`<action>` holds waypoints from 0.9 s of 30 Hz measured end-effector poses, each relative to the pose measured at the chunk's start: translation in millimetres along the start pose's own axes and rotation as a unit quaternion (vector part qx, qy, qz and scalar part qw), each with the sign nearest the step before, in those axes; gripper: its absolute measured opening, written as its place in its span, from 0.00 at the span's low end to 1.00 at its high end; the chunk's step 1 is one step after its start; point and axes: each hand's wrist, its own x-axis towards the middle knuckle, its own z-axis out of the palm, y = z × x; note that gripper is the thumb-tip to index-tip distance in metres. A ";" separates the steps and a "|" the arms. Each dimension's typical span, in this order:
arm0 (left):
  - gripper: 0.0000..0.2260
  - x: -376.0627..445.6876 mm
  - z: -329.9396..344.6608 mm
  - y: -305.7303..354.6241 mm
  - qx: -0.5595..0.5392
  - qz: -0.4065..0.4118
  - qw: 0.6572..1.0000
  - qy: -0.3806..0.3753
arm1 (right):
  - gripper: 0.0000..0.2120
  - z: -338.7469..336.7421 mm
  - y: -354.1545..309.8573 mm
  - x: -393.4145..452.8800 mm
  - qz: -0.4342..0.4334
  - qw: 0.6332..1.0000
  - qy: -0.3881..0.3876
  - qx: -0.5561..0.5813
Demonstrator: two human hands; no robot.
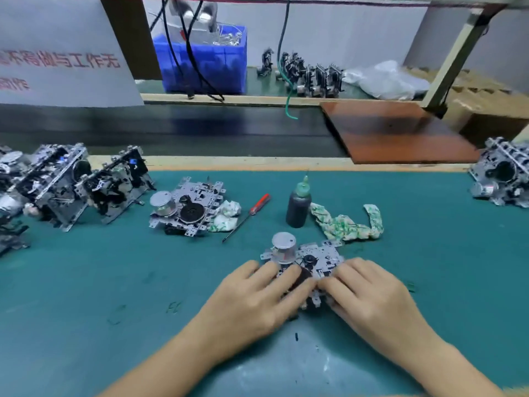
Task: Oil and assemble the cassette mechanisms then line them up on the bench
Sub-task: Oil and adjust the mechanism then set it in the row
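Observation:
A cassette mechanism (320, 255) with a round silver motor lies flat on the green mat in front of me. My left hand (257, 299) covers its near left part, fingers curled onto a dark wheel. My right hand (369, 296) grips its near right edge, fingertips meeting the left hand's. A dark oil bottle (298, 206) with a green nozzle stands just behind the mechanism. Another flat mechanism (186, 206) lies to the left. Assembled mechanisms stand in a row at far left (63, 184).
A red-handled screwdriver (249, 214) lies between the two flat mechanisms. A green-printed rag (346, 220) lies right of the bottle, a smaller rag (226, 214) by the left mechanism. More mechanisms sit at the right edge (501, 176) and on the back shelf by a blue bin (206, 64).

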 end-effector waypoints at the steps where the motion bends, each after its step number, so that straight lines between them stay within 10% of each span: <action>1: 0.19 -2.8 2.2 -0.7 -0.021 -0.012 1.000 -0.007 | 0.11 3.2 -0.8 -3.6 0.005 1.000 -0.003 0.001; 9: 0.48 -10.4 9.3 -9.3 -0.369 -0.302 0.860 -0.183 | 0.19 4.2 4.0 -16.4 0.010 0.995 0.021 0.092; 27: 0.44 -5.0 6.4 -12.8 -0.391 -0.286 0.846 -0.222 | 0.14 9.4 3.2 -13.3 0.253 0.903 0.002 0.348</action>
